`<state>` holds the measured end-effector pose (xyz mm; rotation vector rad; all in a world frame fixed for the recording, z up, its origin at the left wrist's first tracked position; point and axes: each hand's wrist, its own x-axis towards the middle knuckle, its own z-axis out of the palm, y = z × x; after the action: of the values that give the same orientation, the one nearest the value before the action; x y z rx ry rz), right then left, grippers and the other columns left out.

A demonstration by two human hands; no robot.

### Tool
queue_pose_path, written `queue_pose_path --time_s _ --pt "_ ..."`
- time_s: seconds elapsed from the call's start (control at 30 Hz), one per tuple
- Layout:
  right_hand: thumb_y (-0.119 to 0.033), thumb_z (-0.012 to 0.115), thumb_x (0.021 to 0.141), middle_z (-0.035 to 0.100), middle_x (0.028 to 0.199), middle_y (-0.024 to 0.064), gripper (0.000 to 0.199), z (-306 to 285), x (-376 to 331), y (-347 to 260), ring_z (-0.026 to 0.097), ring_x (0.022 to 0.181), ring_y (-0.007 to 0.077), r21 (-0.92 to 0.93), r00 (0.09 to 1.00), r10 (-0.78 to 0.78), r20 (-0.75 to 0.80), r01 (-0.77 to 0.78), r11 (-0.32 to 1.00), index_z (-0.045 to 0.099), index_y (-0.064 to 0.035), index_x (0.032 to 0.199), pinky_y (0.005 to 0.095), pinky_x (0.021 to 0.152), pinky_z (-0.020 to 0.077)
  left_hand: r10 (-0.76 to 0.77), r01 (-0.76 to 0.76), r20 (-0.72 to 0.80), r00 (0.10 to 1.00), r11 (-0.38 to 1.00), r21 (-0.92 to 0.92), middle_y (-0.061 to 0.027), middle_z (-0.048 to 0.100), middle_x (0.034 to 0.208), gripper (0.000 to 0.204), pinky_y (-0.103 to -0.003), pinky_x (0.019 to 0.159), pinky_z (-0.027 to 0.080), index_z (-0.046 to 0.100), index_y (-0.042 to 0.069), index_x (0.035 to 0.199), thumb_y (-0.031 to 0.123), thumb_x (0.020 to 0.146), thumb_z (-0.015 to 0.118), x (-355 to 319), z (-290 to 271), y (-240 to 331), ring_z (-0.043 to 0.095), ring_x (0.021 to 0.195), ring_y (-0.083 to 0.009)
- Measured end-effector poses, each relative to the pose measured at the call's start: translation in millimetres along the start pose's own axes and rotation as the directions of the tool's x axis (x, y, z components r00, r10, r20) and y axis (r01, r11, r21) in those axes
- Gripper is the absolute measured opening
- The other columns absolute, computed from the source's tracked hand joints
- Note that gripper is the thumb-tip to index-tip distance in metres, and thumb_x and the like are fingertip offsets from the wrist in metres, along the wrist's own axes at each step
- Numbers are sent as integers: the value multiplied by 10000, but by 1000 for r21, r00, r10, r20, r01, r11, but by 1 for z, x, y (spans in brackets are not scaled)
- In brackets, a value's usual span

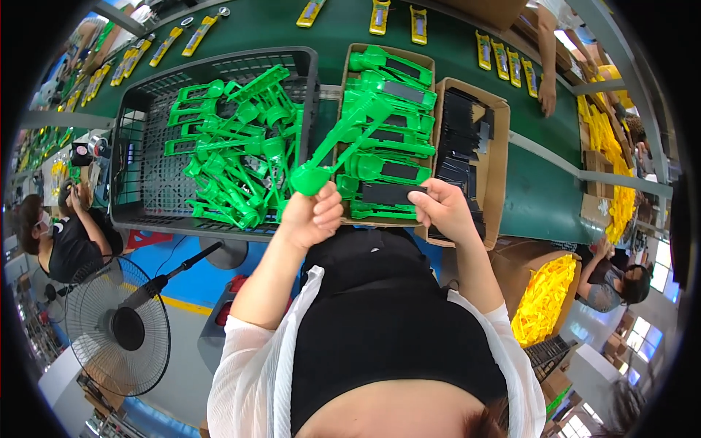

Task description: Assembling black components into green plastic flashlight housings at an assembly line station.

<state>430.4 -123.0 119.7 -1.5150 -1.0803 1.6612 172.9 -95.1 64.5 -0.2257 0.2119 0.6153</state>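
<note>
At the centre of the frame, a long green plastic tool (343, 142) is clenched at its round end by the left hand (312, 217), while a flat black strip (391, 193) is pinched by the right hand (442, 209), above a cardboard box (346, 80) of matching green pieces.

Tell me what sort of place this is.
Most likely a factory assembly line. A green conveyor belt carries yellow parts, a black crate and cardboard box hold identical green plastic pieces, and other workers sit nearby.
</note>
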Motion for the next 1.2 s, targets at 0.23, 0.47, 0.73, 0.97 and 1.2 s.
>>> queue_pose_path --time_s 0.23,0.47,0.73,0.97,1.2 --pt "-166 607 855 540 548 -5 184 0 -6 2 449 429 27 -17 1000 7 -20 -7 1000 528 -47 738 174 405 334 26 -29 -48 999 998 -61 6 424 546 258 -219 378 289 470 108 704 284 892 444 3 3 -14 362 413 -103" --pt "-127 581 862 532 550 -8 146 -6 -17 -9 449 445 32 40 995 13 98 -16 999 520 -45 757 175 420 342 492 -46 -157 856 375 926 -88 641 820 260 -247 615 477 568 -11 1067 168 878 573 0 20 -6 585 713 -102" --pt "-207 607 851 527 525 -16 227 9 -7 -20 457 443 22 -301 998 0 59 18 953 530 -37 722 188 416 345 342 77 -5 940 -196 978 -89 643 902 209 -282 747 460 631 27 1020 100 827 602 -4 41 -1 579 817 -118" --pt "-241 609 849 520 505 12 278 14 -6 -13 465 442 54 -362 1000 3 -22 -11 932 512 -23 708 220 418 347 381 198 -169 909 -37 980 -68 650 791 206 -273 713 462 637 34 1014 119 829 608 -8 34 2 578 746 -105" --pt "-245 605 836 539 506 94 340 25 -5 -10 521 443 160 -501 996 -36 -82 -10 865 460 -3 647 291 452 393 441 220 -162 883 -83 972 -63 648 774 186 -259 682 462 650 30 979 125 822 623 -8 25 -1 564 727 -75"
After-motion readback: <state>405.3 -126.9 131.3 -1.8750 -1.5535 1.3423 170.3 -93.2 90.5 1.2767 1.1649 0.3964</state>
